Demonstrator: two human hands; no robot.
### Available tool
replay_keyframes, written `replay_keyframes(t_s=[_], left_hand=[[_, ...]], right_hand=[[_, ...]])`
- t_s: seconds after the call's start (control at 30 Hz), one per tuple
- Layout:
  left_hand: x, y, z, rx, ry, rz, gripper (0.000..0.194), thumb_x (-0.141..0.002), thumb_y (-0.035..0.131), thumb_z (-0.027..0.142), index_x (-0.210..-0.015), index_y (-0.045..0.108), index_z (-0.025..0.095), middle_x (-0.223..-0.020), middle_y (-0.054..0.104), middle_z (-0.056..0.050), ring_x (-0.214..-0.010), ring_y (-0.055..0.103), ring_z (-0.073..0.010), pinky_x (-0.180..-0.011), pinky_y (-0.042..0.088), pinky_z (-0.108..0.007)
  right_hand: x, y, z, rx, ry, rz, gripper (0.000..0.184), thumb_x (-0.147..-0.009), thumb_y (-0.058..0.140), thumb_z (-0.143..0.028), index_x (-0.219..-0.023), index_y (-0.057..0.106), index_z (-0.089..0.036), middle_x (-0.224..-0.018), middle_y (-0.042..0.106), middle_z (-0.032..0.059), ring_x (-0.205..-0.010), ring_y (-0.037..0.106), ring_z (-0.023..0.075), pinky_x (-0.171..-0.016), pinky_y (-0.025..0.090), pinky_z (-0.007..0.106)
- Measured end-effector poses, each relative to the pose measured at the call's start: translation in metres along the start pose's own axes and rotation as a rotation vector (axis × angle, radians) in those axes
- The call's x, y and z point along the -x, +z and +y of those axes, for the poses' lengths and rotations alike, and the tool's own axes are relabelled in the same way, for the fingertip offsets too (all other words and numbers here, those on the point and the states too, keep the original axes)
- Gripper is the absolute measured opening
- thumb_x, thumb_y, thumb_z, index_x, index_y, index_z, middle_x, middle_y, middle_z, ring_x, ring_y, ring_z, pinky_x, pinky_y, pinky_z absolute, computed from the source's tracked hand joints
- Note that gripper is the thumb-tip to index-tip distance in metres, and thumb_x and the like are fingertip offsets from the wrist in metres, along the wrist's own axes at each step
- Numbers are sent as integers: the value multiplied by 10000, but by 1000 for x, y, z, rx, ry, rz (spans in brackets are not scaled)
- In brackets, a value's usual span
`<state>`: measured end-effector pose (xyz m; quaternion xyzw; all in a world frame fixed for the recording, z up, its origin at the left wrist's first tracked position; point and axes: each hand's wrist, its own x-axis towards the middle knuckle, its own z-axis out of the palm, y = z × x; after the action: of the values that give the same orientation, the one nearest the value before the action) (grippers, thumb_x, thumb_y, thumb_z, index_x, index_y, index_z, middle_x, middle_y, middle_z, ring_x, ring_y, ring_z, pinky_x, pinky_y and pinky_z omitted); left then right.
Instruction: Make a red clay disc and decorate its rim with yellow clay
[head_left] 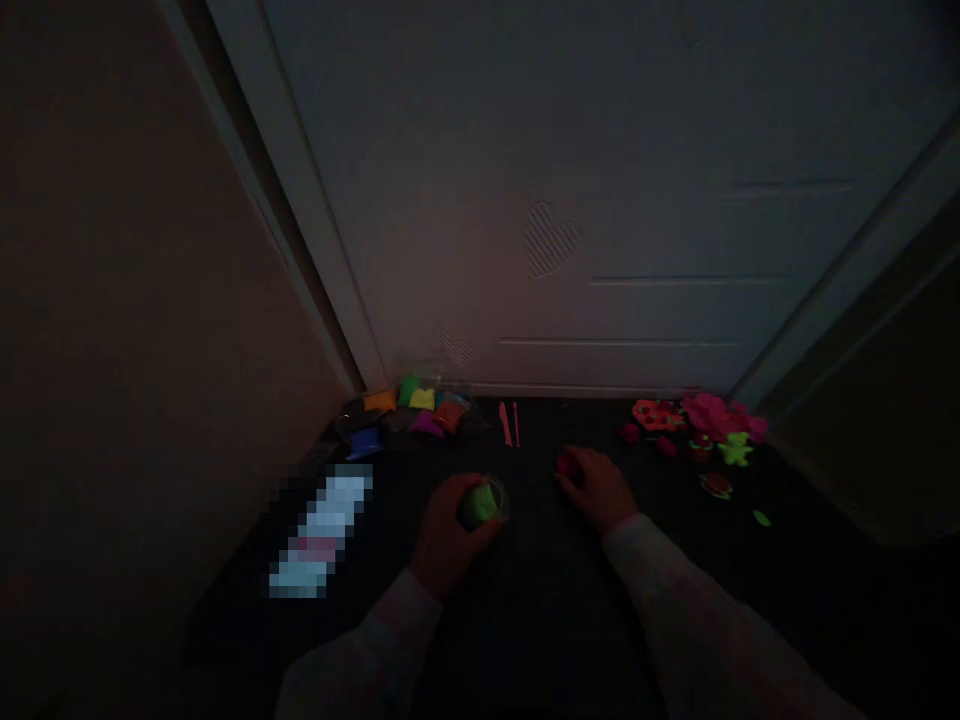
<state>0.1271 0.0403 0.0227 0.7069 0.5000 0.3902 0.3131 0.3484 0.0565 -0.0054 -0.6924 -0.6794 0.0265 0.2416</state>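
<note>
My left hand (450, 535) is closed around a small clear round tub (501, 492) with a lump of green clay (482, 503) in it. Over the dark table to the right, my right hand (596, 488) has its fingers closed on a small dark pink lump (566, 467); my fingers partly cover it. Behind my hands lie a pink plastic knife (505, 424) and a thin pink stick tool (516, 424), side by side. The light is dim, so fine detail is hard to make out.
Packets of coloured clay (424, 400) are heaped at the back left. A blurred bright screen (322, 530) lies at the left. Pink moulds (716, 415), a yellow-green bear shape (736, 450) and small clay pieces sit at the right. A white panel (480, 200) stands behind the table.
</note>
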Motion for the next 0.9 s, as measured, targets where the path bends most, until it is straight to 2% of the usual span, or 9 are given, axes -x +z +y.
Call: replay_keyframes(t_s=[0.13, 0.23, 0.33, 0.4, 0.57, 0.73, 0.9], left_hand=[[-18, 14, 2, -87, 132, 34, 337, -593, 609, 306, -882, 495, 175, -912, 529, -50, -882, 491, -190, -784, 388, -357], [-22, 20, -2, -84, 176, 10, 267, -628, 580, 286, -850, 486, 171, -859, 523, -36, -821, 499, -165, -730, 408, -316], [-21, 22, -6, -114, 208, 3, 240, -620, 577, 229, -832, 482, 171, -839, 516, -29, -809, 490, -161, -717, 403, -304], [-20, 22, -7, -139, 214, 11, 252, -608, 568, 185, -842, 474, 170, -845, 512, -32, -811, 484, -164, -716, 398, -304], [-19, 24, -6, -170, 162, 4, 298, -594, 560, 187, -873, 453, 173, -856, 497, -35, -813, 479, -172, -719, 392, -312], [-17, 25, -3, -137, 94, -32, 328, -596, 559, 184, -899, 433, 175, -862, 474, -27, -809, 474, -158, -712, 391, -287], [-17, 26, -2, -100, 72, -59, 302, -609, 549, 170, -888, 433, 173, -872, 467, -30, -816, 465, -150, -713, 390, -275]], right_hand=[[5, -4, -8, -104, -34, 174, 334, -724, 455, -334, -996, 509, -147, -995, 507, 112, -938, 447, 226, -783, 377, 385], [13, -10, -24, -265, -158, 251, 224, -764, 410, -286, -923, 531, -184, -972, 496, 87, -937, 448, 189, -805, 380, 363], [22, -12, -43, -358, -266, 216, 177, -747, 450, -282, -886, 534, -213, -984, 478, 71, -944, 445, 184, -804, 386, 361], [27, -10, -54, -370, -282, 192, 183, -722, 489, -295, -884, 528, -218, -1005, 464, 72, -953, 440, 195, -807, 386, 374], [29, -4, -62, -414, -230, 180, 209, -690, 529, -285, -877, 498, -198, -996, 459, 81, -954, 443, 196, -814, 390, 371], [28, -2, -61, -482, -222, 87, 171, -715, 497, -287, -862, 491, -200, -948, 500, 66, -910, 481, 178, -788, 406, 340], [28, 0, -64, -531, -92, 25, 263, -707, 505, -301, -938, 447, -188, -819, 541, 35, -753, 526, 147, -686, 440, 297]])
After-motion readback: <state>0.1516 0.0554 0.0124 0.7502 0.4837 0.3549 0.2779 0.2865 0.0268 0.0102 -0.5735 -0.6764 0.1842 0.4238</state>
